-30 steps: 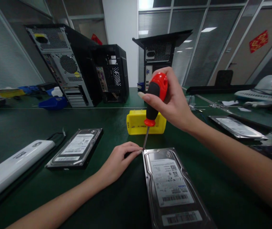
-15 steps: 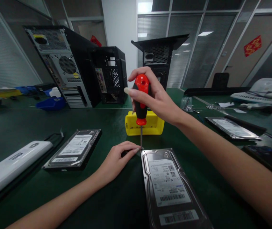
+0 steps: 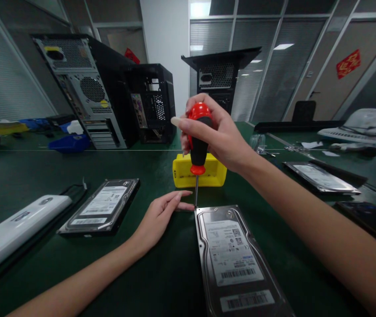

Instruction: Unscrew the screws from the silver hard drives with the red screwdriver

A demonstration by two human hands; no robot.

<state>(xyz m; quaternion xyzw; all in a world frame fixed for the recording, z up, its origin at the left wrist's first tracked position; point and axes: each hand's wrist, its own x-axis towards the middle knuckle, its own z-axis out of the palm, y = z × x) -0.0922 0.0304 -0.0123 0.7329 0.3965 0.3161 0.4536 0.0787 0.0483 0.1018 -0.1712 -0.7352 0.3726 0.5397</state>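
The near hard drive (image 3: 236, 259) is shiny metal, the screwdriver handle (image 3: 199, 152) glossy and matt plastic.

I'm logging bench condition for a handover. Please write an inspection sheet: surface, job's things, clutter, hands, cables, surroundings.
Surface: dark green tabletop with several items on it.
Job's things: red-and-black screwdriver, nearly upright, tip at the near hard drive's far left corner; what lies under the tip is too small to tell.
Clutter: yellow bin, blue bin, left hard drive, right hard drive, white device.
Hands: right hand grips the screwdriver; left hand has a fingertip by its tip.
Cables: dark cable beside the white device.
Surroundings: three computer cases, glass partitions with blinds.
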